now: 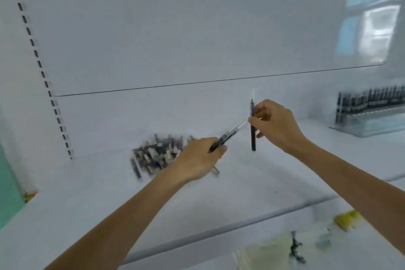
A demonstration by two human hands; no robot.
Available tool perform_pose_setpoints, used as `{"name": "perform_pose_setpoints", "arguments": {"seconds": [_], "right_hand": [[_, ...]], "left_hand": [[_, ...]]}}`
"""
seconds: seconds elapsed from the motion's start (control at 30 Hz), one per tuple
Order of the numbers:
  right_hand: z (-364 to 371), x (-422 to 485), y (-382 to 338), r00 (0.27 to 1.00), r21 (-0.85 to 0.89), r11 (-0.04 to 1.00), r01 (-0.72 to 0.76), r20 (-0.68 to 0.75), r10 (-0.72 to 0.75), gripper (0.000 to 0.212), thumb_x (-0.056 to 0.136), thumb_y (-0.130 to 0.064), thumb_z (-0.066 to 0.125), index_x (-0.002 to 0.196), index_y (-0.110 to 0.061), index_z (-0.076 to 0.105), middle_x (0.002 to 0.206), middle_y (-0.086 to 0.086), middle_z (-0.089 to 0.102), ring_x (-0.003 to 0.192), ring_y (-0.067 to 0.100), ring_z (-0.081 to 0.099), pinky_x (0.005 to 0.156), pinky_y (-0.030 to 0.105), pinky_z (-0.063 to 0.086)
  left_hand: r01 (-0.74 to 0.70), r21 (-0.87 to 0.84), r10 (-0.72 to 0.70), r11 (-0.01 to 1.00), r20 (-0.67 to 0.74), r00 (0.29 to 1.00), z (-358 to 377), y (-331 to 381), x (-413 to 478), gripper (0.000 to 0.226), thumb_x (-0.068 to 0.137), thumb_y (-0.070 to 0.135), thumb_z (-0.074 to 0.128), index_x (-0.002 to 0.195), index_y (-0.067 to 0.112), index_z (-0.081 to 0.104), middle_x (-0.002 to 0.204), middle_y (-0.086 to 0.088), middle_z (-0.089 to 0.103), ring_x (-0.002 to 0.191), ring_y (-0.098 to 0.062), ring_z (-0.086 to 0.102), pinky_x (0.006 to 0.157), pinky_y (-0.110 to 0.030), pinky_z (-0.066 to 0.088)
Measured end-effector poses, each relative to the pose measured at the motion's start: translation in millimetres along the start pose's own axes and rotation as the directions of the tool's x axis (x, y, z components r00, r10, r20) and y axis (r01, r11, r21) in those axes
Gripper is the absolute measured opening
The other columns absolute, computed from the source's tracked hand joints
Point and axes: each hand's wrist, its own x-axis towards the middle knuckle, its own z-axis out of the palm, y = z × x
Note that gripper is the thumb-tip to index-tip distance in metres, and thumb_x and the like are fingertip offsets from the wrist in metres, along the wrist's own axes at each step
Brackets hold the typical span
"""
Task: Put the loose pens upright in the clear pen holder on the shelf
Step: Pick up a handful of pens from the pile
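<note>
Our right hand [275, 125] pinches one dark pen [253, 136] upright above the shelf [219, 193]. Our left hand [197, 160] grips a bundle [223, 139] of pens, perhaps three; blur hides the count. The loose pile [153, 155] lies just beyond that hand. The holder [370, 116], part filled, stands well to the right.

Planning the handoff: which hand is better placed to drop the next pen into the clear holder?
Right: the right hand pinches one black pen upright and is nearer the clear pen holder.
</note>
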Motion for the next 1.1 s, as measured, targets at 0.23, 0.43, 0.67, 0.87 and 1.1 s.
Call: {"name": "perform_pose_setpoints", "arguments": {"seconds": [0.23,0.43,0.67,0.87,1.1], "right_hand": [[-172,-17,76,0.985,-0.077,0.990,-0.121,-0.136,0.109,0.065,0.084,0.001,0.063,0.137,-0.022,0.035,0.091,0.010,0.059,0.070,0.023,0.065,0.053,0.027,0.058],[-309,-46,129,0.955,-0.106,0.975,-0.195,-0.246,0.165,0.071,0.085,0.001,0.063,0.140,-0.029,0.032,0.092,0.014,0.063,0.073,0.027,0.069,0.059,0.031,0.060],[-395,-49,172,0.939,-0.160,0.955,-0.249,-0.282,0.197,0.069,0.084,0.006,0.062,0.138,-0.025,0.032,0.088,0.012,0.062,0.068,0.025,0.068,0.056,0.030,0.059],[-404,-9,213,0.939,-0.182,0.953,-0.243,-0.291,0.184,0.064,0.082,0.006,0.064,0.131,-0.017,0.031,0.086,0.016,0.063,0.067,0.028,0.068,0.059,0.032,0.059],[-385,98,222,0.979,-0.271,0.963,-0.006,-0.196,-0.049,0.058,0.083,0.002,0.061,0.128,-0.018,0.031,0.080,0.010,0.061,0.067,0.030,0.066,0.062,0.036,0.057]], "left_hand": [[-0.036,-0.299,0.058,0.954,0.065,0.996,104,130,51,0.027,0.097,0.035,0.039,0.077,0.018,0.034,0.073,-0.004,0.051,0.060,-0.017,0.046,0.056,-0.024,0.038],[-0.208,-0.213,0.217,0.955,0.017,0.976,194,237,81,0.035,0.099,0.034,0.036,0.068,0.018,0.036,0.067,0.004,0.044,0.059,-0.009,0.039,0.052,-0.022,0.028],[-0.138,-0.351,0.171,0.926,0.065,0.983,258,301,118,0.030,0.092,0.035,0.052,0.071,0.017,0.040,0.068,0.001,0.047,0.056,-0.011,0.044,0.051,-0.023,0.035],[-0.148,-0.304,0.176,0.941,0.067,0.982,275,316,162,0.028,0.093,0.031,0.053,0.079,0.018,0.034,0.071,0.001,0.042,0.056,-0.010,0.038,0.049,-0.022,0.030],[-0.144,-0.306,0.148,0.941,-0.009,0.989,264,307,217,0.031,0.096,0.028,0.046,0.070,0.018,0.032,0.066,-0.001,0.040,0.053,-0.014,0.037,0.049,-0.024,0.033]]}}
